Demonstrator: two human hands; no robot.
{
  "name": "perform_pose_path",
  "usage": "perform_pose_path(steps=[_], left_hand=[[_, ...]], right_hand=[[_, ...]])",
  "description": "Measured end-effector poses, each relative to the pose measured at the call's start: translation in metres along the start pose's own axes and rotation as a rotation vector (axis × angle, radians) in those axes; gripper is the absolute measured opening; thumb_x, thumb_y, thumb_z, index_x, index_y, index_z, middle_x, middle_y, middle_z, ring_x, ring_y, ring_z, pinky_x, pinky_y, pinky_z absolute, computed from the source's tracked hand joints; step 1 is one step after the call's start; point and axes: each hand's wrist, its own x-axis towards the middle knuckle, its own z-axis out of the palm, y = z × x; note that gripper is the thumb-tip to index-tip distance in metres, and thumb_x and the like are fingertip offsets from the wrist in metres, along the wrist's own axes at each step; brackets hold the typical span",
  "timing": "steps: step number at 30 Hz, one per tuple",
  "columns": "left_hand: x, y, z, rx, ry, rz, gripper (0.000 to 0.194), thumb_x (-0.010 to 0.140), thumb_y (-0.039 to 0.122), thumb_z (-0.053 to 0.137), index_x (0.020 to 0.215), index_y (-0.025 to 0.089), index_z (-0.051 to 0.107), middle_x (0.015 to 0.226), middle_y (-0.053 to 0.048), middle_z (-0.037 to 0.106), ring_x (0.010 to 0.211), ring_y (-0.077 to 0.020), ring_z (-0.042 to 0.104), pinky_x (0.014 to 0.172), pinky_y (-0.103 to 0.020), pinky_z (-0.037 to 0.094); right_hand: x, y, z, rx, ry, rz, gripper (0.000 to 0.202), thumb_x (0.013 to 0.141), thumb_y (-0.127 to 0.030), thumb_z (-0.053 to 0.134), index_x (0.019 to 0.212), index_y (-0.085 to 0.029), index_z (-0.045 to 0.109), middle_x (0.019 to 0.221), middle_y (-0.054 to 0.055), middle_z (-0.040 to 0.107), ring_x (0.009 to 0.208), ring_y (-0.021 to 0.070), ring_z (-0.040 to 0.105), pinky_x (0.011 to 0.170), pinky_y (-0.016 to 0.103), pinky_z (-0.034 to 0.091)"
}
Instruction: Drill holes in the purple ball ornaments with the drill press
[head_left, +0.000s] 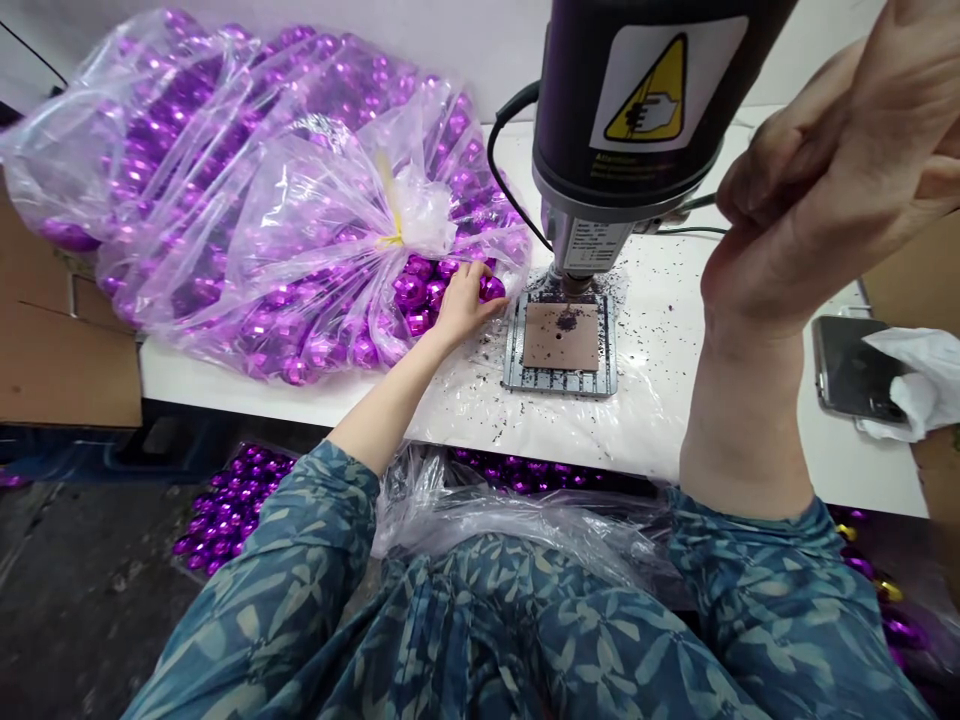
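Note:
My left hand (466, 302) is at the torn mouth of a clear plastic bag (300, 190), its fingers closed round a shiny purple faceted ball (491, 289). Other purple balls (410, 290) lie loose beside the fingers. To the right stands a small bench drill press (630, 110) with a hand-warning sticker. Raised at its right side, my right hand (802, 170) is curled round the drill press lever (699, 202), whose grip the fingers hide. Under the chuck, a brown board (540, 345) with a small hole and dark shavings rests on the slotted metal base (517, 380).
Dark shavings are strewn over the white table (660, 400). A phone (855, 365) and a crumpled tissue (919, 385) lie at the right. Below the front edge are more purple balls (236, 505) and clear plastic sheeting (517, 520). A cardboard box (64, 320) stands at the left.

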Motion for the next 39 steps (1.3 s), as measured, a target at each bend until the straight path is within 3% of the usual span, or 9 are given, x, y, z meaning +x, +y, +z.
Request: perform_pose_path(steps=[5, 9, 11, 14, 19, 25, 31, 35, 39], left_hand=[[-0.003, 0.013, -0.021, -0.234, 0.001, -0.157, 0.043, 0.077, 0.026, 0.091, 0.114, 0.02, 0.069, 0.096, -0.007, 0.075, 0.094, -0.0263, 0.074, 0.095, -0.048, 0.064], [-0.029, 0.04, -0.036, -0.561, -0.046, -0.273, 0.03, 0.096, 0.042, 0.078, 0.116, 0.022, 0.068, 0.107, -0.01, 0.08, 0.094, -0.0222, 0.079, 0.086, -0.043, 0.07], [-0.045, 0.055, -0.03, -0.639, -0.062, -0.249, 0.032, 0.098, 0.046, 0.077, 0.119, 0.024, 0.066, 0.116, -0.01, 0.081, 0.102, -0.0223, 0.081, 0.089, -0.044, 0.071], [-0.063, 0.072, -0.007, -0.675, -0.11, -0.203, 0.043, 0.095, 0.053, 0.081, 0.123, 0.025, 0.063, 0.119, -0.011, 0.082, 0.106, -0.023, 0.081, 0.092, -0.044, 0.07], [-0.066, 0.073, 0.027, -0.626, -0.124, -0.186, 0.055, 0.089, 0.06, 0.087, 0.121, 0.024, 0.063, 0.114, -0.011, 0.082, 0.105, -0.0238, 0.081, 0.092, -0.042, 0.068], [-0.059, 0.074, 0.03, -0.471, -0.131, -0.126, 0.047, 0.089, 0.049, 0.088, 0.123, 0.023, 0.067, 0.113, -0.009, 0.081, 0.098, -0.0227, 0.078, 0.083, -0.037, 0.065], [-0.061, 0.083, 0.038, -0.338, -0.133, 0.024, 0.048, 0.086, 0.033, 0.089, 0.128, 0.025, 0.067, 0.125, -0.009, 0.077, 0.111, -0.0247, 0.075, 0.097, -0.043, 0.064], [-0.065, 0.08, 0.053, -0.374, -0.118, 0.013, 0.063, 0.084, 0.036, 0.093, 0.136, 0.026, 0.058, 0.126, -0.009, 0.075, 0.115, -0.0256, 0.075, 0.102, -0.044, 0.063], [-0.069, 0.079, 0.061, -0.395, -0.121, 0.018, 0.059, 0.088, 0.044, 0.091, 0.134, 0.025, 0.06, 0.128, -0.011, 0.075, 0.118, -0.0267, 0.076, 0.104, -0.047, 0.063]], right_hand=[[0.001, 0.0, -0.004, -0.001, -0.043, 0.01, 0.051, 0.08, -0.057, 0.072, 0.06, -0.014, 0.056, 0.048, -0.005, 0.035, 0.038, 0.0006, 0.037, 0.042, 0.02, 0.017], [0.0, -0.004, -0.004, 0.013, -0.054, 0.055, 0.043, 0.08, -0.053, 0.072, 0.066, -0.013, 0.068, 0.049, -0.005, 0.038, 0.04, -0.0019, 0.037, 0.045, 0.015, 0.022], [-0.002, -0.004, -0.002, 0.064, -0.049, 0.056, 0.039, 0.081, -0.05, 0.072, 0.069, -0.013, 0.071, 0.049, -0.005, 0.037, 0.041, -0.0034, 0.036, 0.046, 0.012, 0.021], [-0.004, -0.003, 0.001, 0.119, -0.033, 0.005, 0.041, 0.082, -0.048, 0.071, 0.066, -0.012, 0.063, 0.048, -0.007, 0.037, 0.04, -0.005, 0.031, 0.046, 0.011, 0.02], [-0.005, -0.007, -0.002, -0.045, -0.076, 0.006, 0.038, 0.089, -0.046, 0.066, 0.071, -0.015, 0.053, 0.049, -0.009, 0.038, 0.043, -0.0045, 0.035, 0.048, 0.011, 0.024], [-0.004, -0.012, 0.001, -0.11, -0.071, 0.011, 0.046, 0.087, -0.05, 0.066, 0.067, -0.016, 0.041, 0.048, -0.009, 0.034, 0.043, -0.0046, 0.033, 0.049, 0.013, 0.024], [-0.004, -0.01, 0.003, -0.035, -0.048, 0.028, 0.047, 0.086, -0.057, 0.066, 0.07, -0.016, 0.051, 0.047, -0.01, 0.035, 0.041, -0.0039, 0.033, 0.047, 0.014, 0.023], [-0.005, -0.013, 0.001, -0.092, -0.087, 0.011, 0.043, 0.087, -0.052, 0.064, 0.07, -0.016, 0.047, 0.047, -0.01, 0.033, 0.042, -0.0054, 0.033, 0.048, 0.012, 0.024], [-0.004, -0.013, 0.001, -0.188, -0.086, 0.032, 0.052, 0.088, -0.065, 0.055, 0.071, -0.018, 0.044, 0.048, -0.01, 0.032, 0.042, -0.0055, 0.033, 0.048, 0.012, 0.024]])
